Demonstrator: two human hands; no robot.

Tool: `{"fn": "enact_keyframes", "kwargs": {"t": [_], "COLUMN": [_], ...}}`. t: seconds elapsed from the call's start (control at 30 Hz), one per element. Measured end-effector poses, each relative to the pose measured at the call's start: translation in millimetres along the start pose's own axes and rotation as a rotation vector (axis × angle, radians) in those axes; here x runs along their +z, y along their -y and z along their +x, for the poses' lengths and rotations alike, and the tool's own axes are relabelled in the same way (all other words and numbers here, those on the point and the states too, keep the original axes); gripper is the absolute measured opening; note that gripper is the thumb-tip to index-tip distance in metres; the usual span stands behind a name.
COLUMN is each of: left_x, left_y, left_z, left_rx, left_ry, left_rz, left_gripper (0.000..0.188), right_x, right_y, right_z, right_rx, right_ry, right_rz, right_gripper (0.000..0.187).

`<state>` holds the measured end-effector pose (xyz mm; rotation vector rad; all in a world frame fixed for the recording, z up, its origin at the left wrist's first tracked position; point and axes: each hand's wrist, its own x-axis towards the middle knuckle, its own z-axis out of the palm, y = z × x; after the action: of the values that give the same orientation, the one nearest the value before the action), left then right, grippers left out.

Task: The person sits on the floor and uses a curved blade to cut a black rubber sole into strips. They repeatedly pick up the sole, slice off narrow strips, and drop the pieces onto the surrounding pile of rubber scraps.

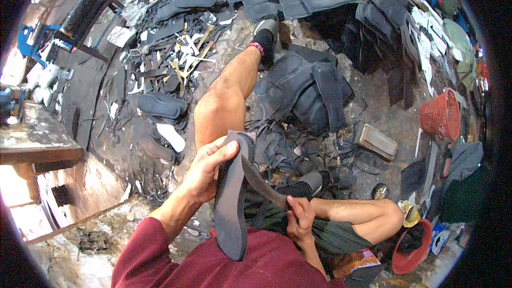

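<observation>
Left hand (204, 173): gripping dark grey sole (230, 210) | right hand (302, 217): pinching grey strip (261, 184) by 1 end

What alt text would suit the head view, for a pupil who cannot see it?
A person's left hand grips the upper end of a grey sole-shaped piece, while the right hand holds the lower end of a narrow strip curving away from it. Dark sheets and scraps litter the floor beyond, with a red basket at right.
</observation>
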<state>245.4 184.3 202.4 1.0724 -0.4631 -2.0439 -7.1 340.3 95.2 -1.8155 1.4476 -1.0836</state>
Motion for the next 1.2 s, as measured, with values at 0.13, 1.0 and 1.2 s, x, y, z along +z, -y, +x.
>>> {"fn": "enact_keyframes", "kwargs": {"t": [0.13, 1.0, 1.2], "left_x": [5.7, 50.2, 116.8], "left_y": [-2.4, 53.0, 21.3], "left_z": [6.0, 38.3, 46.9], "left_rx": [0.039, 0.436, 0.31], "left_ry": [0.007, 0.415, -0.079], "left_rz": [0.072, -0.412, -0.227], "left_gripper": [0.034, 0.082, 0.037], "right_x": [-1.7, -62.8, -41.1], "right_y": [-1.7, 72.5, 34.2], "right_z": [59.9, 148.2, 79.3], "right_rx": [-0.058, 0.074, 0.062], "right_ry": [-0.01, -0.221, -0.407], "right_rz": [0.011, 0.187, -0.078], "right_gripper": [0.047, 0.038, 0.044]}}
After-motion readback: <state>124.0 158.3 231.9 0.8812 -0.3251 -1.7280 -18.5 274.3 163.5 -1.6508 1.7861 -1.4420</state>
